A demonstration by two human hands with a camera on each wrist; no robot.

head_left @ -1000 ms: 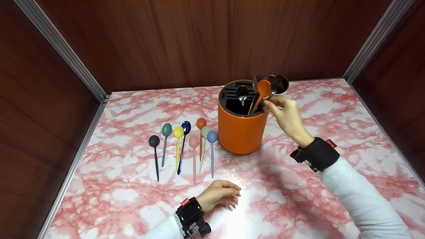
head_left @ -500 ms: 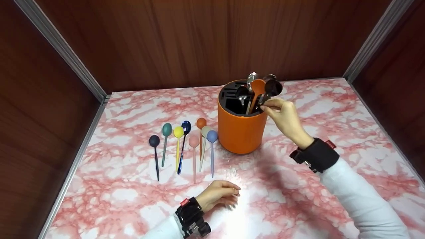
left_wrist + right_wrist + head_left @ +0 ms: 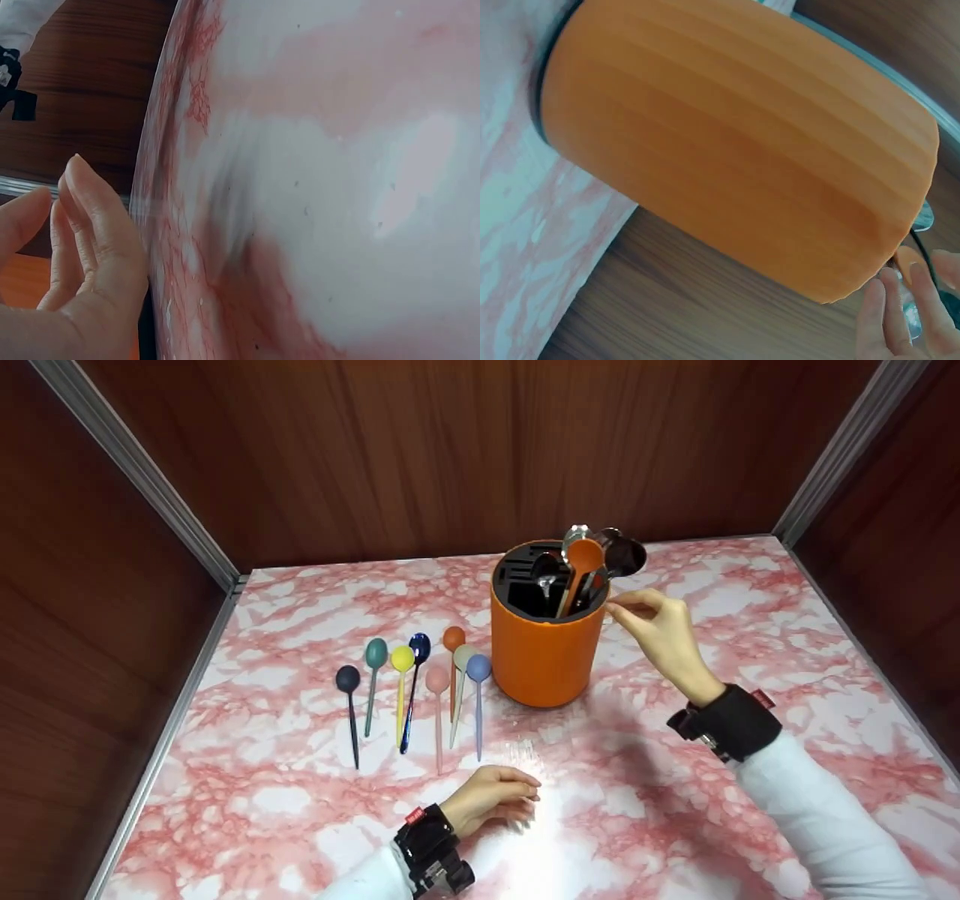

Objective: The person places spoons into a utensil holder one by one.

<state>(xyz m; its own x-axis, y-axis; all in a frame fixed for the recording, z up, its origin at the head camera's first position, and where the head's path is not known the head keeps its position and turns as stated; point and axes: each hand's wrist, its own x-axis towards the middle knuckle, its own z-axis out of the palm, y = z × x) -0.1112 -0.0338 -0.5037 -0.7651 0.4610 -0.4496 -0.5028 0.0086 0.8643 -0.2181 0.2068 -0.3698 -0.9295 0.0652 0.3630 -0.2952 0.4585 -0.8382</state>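
An orange utensil holder (image 3: 546, 667) with a black slotted top stands on the table. From its opening rise an orange spoon (image 3: 584, 556), a dark spoon (image 3: 625, 556) leaning right, a clear spoon (image 3: 577, 534) and a black spoon (image 3: 546, 564). Just outside the holder's right rim is my right hand (image 3: 664, 634), thumb and fingertips close together with nothing visible held. The right wrist view shows its fingers (image 3: 928, 304) beside the rim and the spoon heads. My left hand (image 3: 491, 797) hovers low over the table, fingers loosely bent, holding nothing.
Left of the holder lie several spoons in a loose row, among them a navy spoon (image 3: 348, 679), a yellow spoon (image 3: 402, 658), a pink spoon (image 3: 438, 679) and a periwinkle spoon (image 3: 478, 667). Dark wood panels (image 3: 450, 457) enclose the marbled table (image 3: 262, 802).
My right hand first brought the dark spoon leftward in the holder, then came off it and moved right, outside the rim. The spoon now tilts right again. My left hand stays put.
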